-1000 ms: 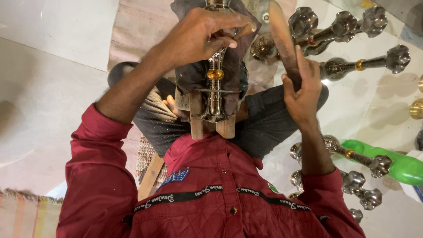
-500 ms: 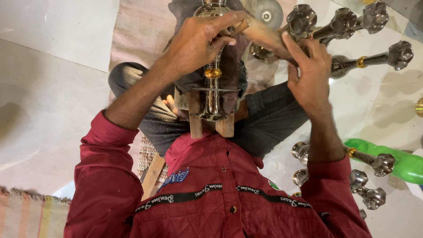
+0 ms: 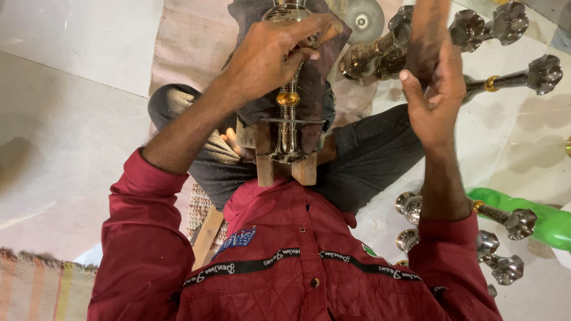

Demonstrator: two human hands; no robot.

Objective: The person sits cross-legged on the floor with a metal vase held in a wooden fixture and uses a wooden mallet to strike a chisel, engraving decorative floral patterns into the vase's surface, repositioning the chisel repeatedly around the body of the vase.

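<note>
So you're sitting on the floor with a metal lamp stem [image 3: 289, 113] standing upright in front of your chest, wedged between two wooden blocks [image 3: 284, 165] that sit between your knees. It's silvery with a brass-coloured bulb partway up, and a dark cloth [image 3: 315, 89] hangs behind and around it.

Your left hand [image 3: 270, 56] is wrapped tight over the top of the stem, fingers curled down around it and the thumb pushed across to the right. A short wooden bit pokes out past the fingertips, but I can't tell what it belongs to.

Your right hand [image 3: 434, 98] is up on the right side, well apart from the stem, closed around a flat brown tool [image 3: 429, 30] that runs up and out of the top of the frame. The thumb sticks out to the left and the fingers fold over the tool's lower end. It's blurry, so I can't say exactly what kind of tool it is.

On the far right of the floor there's a bunch of finished lamp pieces [image 3: 493, 35] lying on their sides, with claw-like silver ends, one with a brass ring. More of the same lie near your right elbow [image 3: 511, 223], just beside a bright green plastic thing [image 3: 550, 223]. A round metal disc [image 3: 364, 21] sits on the mat [image 3: 190, 41] at the far side, just right of the cloth. Near left corner has a striped woven rug [image 3: 35, 291].
</note>
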